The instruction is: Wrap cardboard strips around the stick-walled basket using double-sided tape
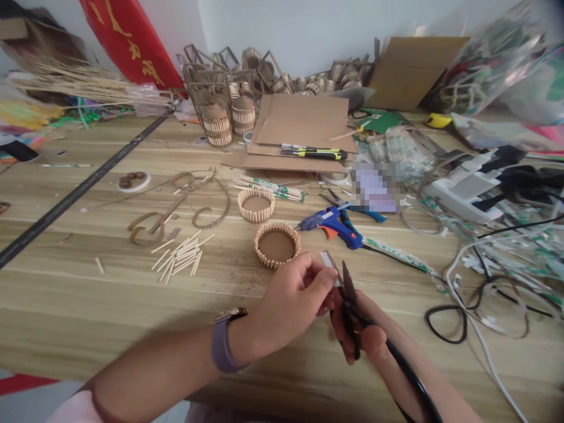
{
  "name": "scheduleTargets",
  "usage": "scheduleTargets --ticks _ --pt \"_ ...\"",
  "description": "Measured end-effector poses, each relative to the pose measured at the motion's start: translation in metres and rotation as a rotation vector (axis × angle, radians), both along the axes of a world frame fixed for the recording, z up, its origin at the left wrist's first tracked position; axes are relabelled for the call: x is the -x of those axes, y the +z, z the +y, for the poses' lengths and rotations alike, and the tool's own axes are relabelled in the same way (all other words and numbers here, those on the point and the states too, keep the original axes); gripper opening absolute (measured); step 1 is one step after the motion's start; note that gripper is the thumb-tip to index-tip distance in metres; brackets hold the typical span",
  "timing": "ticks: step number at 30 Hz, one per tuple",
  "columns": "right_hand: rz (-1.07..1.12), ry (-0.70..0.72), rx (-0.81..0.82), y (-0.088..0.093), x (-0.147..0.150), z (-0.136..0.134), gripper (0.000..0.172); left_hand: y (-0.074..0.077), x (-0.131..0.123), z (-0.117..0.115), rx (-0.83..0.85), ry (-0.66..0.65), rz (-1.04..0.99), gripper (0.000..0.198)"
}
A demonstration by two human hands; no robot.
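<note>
My left hand [293, 296], with a watch [227, 338] on its wrist, pinches a short strip [326, 259] that looks white on one face and brown along its edge. Black-handled scissors [349, 285] are gripped in my right hand [368, 329], their blades parted right beside the strip; whether they touch it I cannot tell. Just beyond my left hand sits a round tray [277, 245] with a brown base and a rim of short wooden sticks. Behind it stands a second, similar stick-rimmed ring [256, 204].
A blue glue gun [337, 226] lies right of the rings, its cord trailing right. Loose sticks [180, 258] and curled brown strips [150, 229] are at left. Cardboard sheets [304, 123] with cutter knives [315, 154] and small stick lanterns [217, 124] stand behind. Cables [462, 276] tangle at right.
</note>
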State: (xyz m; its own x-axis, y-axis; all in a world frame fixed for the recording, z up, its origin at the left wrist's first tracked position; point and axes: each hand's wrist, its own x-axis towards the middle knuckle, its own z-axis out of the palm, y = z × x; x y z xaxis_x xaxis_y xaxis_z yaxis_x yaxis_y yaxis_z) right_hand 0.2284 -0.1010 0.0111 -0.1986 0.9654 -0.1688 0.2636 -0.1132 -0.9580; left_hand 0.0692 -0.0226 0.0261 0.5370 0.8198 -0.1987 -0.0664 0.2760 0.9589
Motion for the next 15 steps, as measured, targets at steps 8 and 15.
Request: scheduleTargets --ticks 8,15 --pt "0.081 -0.014 0.078 -0.0071 -0.0016 -0.0033 0.071 -0.001 0.0003 -0.0005 -0.05 0.012 0.062 0.025" --pt "0.053 -0.042 0.06 -0.0046 0.0008 -0.0042 0.071 -0.002 0.0009 -0.0025 -0.068 0.046 0.067 0.024"
